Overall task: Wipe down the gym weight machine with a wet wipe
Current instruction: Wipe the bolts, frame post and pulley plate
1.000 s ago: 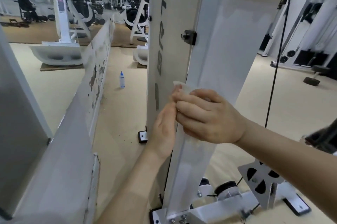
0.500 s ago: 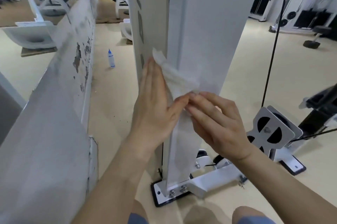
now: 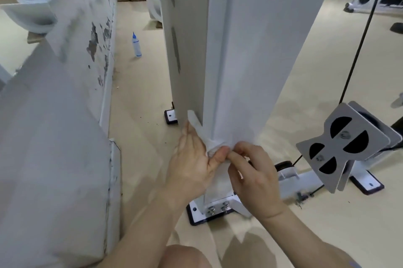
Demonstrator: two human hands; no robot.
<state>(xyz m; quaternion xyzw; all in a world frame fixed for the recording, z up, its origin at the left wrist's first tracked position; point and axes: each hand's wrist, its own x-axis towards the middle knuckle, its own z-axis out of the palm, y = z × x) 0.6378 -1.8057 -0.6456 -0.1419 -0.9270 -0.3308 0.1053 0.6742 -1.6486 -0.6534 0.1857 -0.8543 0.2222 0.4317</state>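
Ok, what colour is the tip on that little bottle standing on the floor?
Blue, on a whitish bottle; clearest in the head view, upper left.

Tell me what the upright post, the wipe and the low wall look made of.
The upright post looks like painted metal, likely steel: smooth satin white, crisp straight edges. The wipe seems thin nonwoven fabric or paper: it bunches and creases softly; wetness cannot be told. The low wall is probably plaster or masonry under pale paint, flaked off in dark patches.
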